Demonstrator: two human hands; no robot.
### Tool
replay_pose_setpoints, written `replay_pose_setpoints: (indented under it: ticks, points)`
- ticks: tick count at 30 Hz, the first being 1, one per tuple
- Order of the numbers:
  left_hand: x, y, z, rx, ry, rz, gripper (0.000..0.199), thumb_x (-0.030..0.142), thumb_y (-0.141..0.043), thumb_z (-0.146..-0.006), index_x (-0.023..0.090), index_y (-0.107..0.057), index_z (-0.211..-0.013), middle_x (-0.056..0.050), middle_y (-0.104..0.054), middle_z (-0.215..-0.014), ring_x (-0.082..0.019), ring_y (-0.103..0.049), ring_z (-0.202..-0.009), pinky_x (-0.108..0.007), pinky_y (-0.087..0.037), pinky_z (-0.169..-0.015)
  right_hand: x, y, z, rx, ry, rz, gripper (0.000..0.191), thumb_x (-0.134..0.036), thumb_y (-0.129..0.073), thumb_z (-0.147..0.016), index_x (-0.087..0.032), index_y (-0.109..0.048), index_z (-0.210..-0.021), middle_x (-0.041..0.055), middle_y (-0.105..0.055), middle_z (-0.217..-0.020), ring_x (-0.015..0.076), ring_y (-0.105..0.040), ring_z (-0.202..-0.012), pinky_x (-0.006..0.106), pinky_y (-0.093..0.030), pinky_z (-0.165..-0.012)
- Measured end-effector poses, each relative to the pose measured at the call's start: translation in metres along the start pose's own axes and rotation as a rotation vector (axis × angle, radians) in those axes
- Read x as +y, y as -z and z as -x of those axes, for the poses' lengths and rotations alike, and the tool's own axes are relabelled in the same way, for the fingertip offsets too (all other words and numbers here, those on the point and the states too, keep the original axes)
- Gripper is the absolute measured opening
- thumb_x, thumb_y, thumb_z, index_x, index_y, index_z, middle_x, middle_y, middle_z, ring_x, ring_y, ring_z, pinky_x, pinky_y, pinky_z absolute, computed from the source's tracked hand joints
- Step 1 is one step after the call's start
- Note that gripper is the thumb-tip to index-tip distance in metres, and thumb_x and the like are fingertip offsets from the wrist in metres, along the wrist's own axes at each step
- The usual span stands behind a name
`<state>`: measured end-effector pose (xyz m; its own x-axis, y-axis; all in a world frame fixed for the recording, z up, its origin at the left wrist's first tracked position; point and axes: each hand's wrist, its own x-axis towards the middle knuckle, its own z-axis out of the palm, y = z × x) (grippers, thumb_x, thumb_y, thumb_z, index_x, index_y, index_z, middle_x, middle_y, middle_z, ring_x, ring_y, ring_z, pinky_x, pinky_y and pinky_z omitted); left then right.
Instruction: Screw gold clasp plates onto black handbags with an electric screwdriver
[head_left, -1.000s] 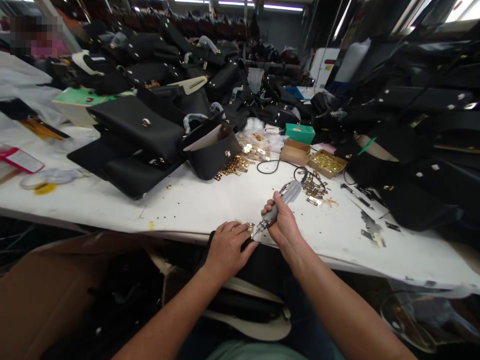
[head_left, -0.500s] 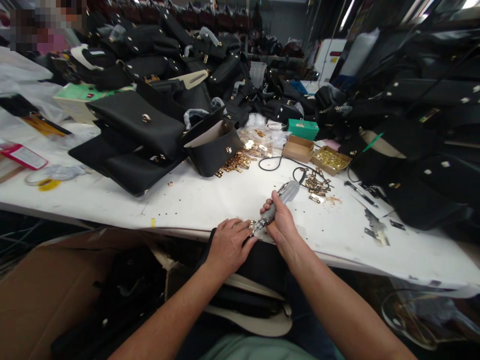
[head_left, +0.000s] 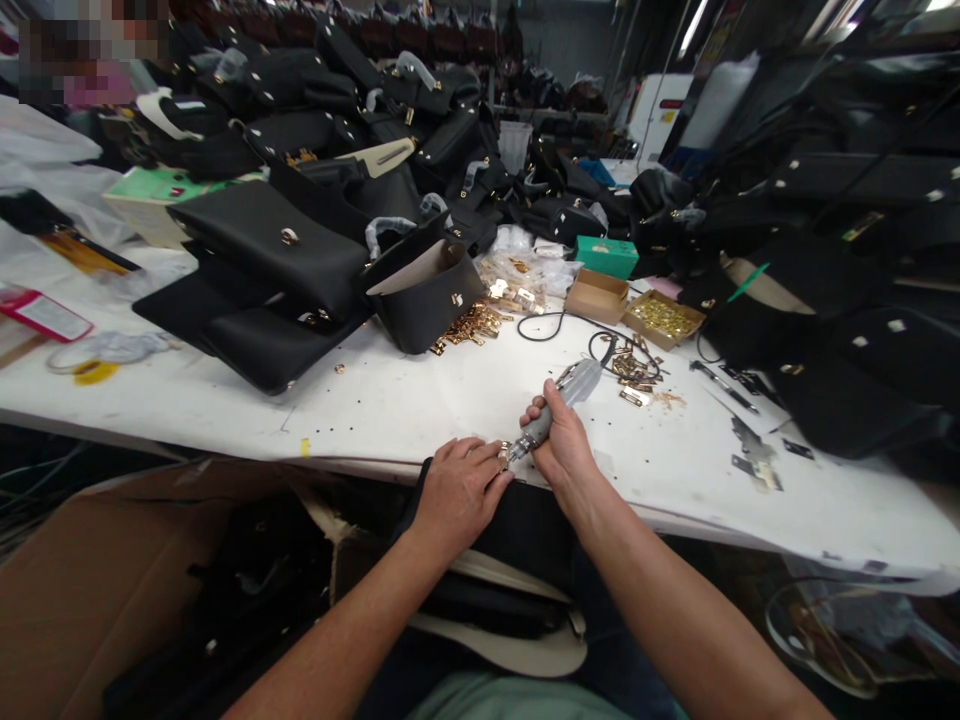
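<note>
A grey corded electric screwdriver (head_left: 555,405) is wrapped in my right hand (head_left: 559,440), its tip pointing down and left. The tip meets a small gold metal clasp (head_left: 505,452) at the table's front edge. My left hand (head_left: 463,485) lies over a black handbag (head_left: 529,525), fingertips and thumb on either side of the clasp, holding the bag against the edge. Most of the clasp is covered by fingers and tip. The bag hangs over my lap, its beige-edged flap (head_left: 517,650) lower down.
Black bags (head_left: 277,250) cover the left and back of the white table (head_left: 420,400). Loose gold hardware (head_left: 472,325) lies mid-table. A small box of brass screws (head_left: 664,318), the cord (head_left: 540,325) and a pen (head_left: 724,387) are to the right. A cardboard box (head_left: 97,590) stands lower left.
Almost nothing differs. Both hands, the screwdriver and the handbag keep their places; the view has shifted very slightly.
</note>
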<state>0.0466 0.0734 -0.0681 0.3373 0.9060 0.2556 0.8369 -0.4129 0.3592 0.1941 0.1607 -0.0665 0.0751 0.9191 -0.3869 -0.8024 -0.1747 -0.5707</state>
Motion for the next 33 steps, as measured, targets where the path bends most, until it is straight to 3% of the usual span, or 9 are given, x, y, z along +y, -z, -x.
replay_pose_setpoints:
  ticks: [11, 33]
  points:
    - [-0.0023, -0.0038, 0.0004, 0.051, -0.021, -0.013, 0.017, 0.027, -0.062, -0.096, 0.026, -0.073, -0.109, -0.002, -0.073, -0.124, -0.025, -0.061, -0.116, -0.049, -0.049, -0.100, -0.0037, -0.0013, 0.0042, -0.010, 0.048, 0.041, 0.044, -0.039, -0.092, -0.068, -0.020, -0.056, -0.084, -0.0078, -0.055, -0.069, 0.0060, -0.052, -0.055, 0.017, -0.049, -0.050]
    - [-0.0022, -0.0057, 0.0009, 0.046, -0.006, -0.002, 0.019, 0.026, -0.061, -0.096, 0.026, -0.071, -0.112, 0.000, -0.072, -0.125, -0.027, -0.060, -0.118, -0.051, -0.046, -0.103, -0.0026, -0.0054, 0.0091, -0.040, 0.099, 0.095, 0.046, -0.042, -0.092, -0.066, -0.020, -0.055, -0.085, -0.0078, -0.054, -0.069, 0.0070, -0.051, -0.055, 0.019, -0.048, -0.050]
